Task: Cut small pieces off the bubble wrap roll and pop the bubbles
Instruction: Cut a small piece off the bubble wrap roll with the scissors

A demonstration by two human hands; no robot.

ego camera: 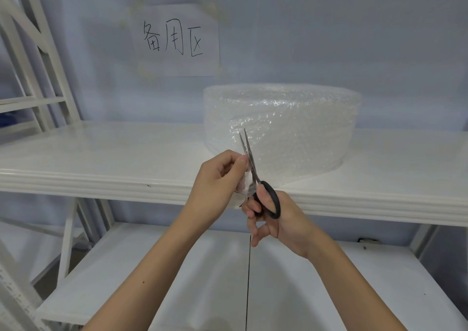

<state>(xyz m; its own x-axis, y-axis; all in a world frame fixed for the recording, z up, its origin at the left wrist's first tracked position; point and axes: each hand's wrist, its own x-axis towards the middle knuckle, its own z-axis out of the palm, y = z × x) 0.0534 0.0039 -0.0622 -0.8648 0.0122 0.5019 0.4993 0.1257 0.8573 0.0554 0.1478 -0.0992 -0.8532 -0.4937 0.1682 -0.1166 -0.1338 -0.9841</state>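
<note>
The right hand [276, 219] grips a pair of scissors [255, 176] by their glossy black oval handles, thumb through the upper loop and the other fingers curled round and through the lower one; the slim steel blades rise from the fingers, tilted slightly left, and stand narrowly parted, the tips just apart. Just left of those fingers, the left hand [217, 181] pinches a small piece of bubble wrap [247, 181] between curled thumb and fingertips; the piece is clear, crinkled and dimpled, and it lies against the left face of the blades near the pivot, hanging down a little below the left hand's fingers. Whether it is already severed cannot be told. Beyond the blade tips, behind both hands, the bubble wrap roll [282, 125] stands on its flat end on the upper shelf [101, 158]: a broad, squat cylinder of translucent film, pebbled all over with small bubbles that catch the light, with a loose sheet running from it forward towards the fingers to the shelf's front edge. The shelf is smooth white board with a ridged front lip; a lower shelf [152, 280] of the same white, with a dark seam down its middle, lies under the forearms. On the pale wall above the roll hangs a paper sign [174, 39] with handwritten black characters, and to the far left of the left hand's fingers stands a white metal rack frame [33, 52]
</note>
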